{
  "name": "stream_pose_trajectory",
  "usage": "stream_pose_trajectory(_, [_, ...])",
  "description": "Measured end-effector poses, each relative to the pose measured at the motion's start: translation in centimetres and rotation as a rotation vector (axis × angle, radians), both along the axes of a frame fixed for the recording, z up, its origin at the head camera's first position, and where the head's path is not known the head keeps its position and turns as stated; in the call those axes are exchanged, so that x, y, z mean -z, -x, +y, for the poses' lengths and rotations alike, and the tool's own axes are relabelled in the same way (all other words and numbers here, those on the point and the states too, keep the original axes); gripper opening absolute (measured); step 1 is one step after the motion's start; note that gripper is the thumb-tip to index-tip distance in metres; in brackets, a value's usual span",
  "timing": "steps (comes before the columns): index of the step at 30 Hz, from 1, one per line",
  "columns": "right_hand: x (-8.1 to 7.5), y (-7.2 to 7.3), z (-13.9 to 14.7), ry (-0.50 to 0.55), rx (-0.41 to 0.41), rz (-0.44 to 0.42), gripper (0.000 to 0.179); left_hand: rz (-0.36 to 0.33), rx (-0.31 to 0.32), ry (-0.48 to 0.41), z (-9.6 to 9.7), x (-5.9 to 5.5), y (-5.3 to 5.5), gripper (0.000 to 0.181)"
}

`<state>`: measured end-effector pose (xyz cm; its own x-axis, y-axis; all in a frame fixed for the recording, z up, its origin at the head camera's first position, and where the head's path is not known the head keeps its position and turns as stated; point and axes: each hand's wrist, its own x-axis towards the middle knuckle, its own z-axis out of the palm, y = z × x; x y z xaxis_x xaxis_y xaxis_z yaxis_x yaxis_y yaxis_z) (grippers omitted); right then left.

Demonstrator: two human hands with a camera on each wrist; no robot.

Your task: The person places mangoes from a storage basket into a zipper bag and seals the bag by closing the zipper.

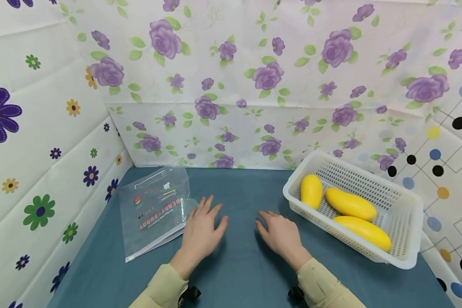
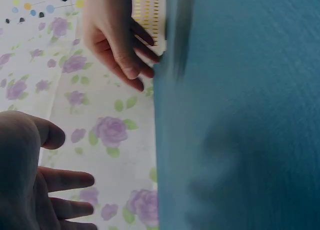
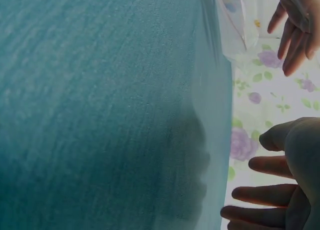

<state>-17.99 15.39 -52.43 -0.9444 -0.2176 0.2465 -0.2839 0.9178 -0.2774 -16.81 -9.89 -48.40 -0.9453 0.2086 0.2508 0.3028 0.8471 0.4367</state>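
Observation:
My left hand [image 1: 202, 231], palm down with spread fingers, hovers over the table beside a clear zip bag [image 1: 154, 209]. In the head view its fingers overlap the bag's right corner. The bag lies flat, with red lettering and a white zip strip along its near edge. Over the middle of the table is my right hand [image 1: 281, 235], fingers loosely bent and holding nothing. To its right stands a white plastic basket [image 1: 402, 231] with a yellow mango-shaped fruit [image 1: 312, 191] upright at its left end and two more yellow fruits [image 1: 351, 204] lying lengthwise. Both wrist views show bare, empty fingers.
A blue-green cloth [image 1: 238, 192] covers the table. Behind it rises a wall sheet [image 1: 238, 94] printed with purple roses. Flowered sheeting [image 1: 42, 171] borders the left side, and dotted sheeting [image 1: 446, 184] borders the right, close to the basket.

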Motion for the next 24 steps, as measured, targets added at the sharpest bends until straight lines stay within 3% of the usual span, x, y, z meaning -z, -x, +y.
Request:
stream_pose_trajectory(5, [-0.5,0.1,-0.2,0.017,-0.017,0.021,0.03,-0.017,0.001,-0.042,-1.5,-0.3,-0.3,0.048])
stream_pose_trajectory(12, [-1.2,0.2,-0.7,0.025,-0.038,0.0,0.029,-0.095,-0.008,-0.17,-4.4,0.3,-1.3,0.042])
stream_pose_trajectory(18, [-1.5,0.4,-1.0,0.027,-0.039,0.007,0.028,-0.048,-0.017,-0.256,-6.5,0.7,-1.7,0.036])
stream_pose_trajectory(24, [-1.6,0.5,-1.5,0.04,-0.055,-0.016,0.03,0.019,-0.079,-0.305,-8.9,0.9,-2.2,0.031])
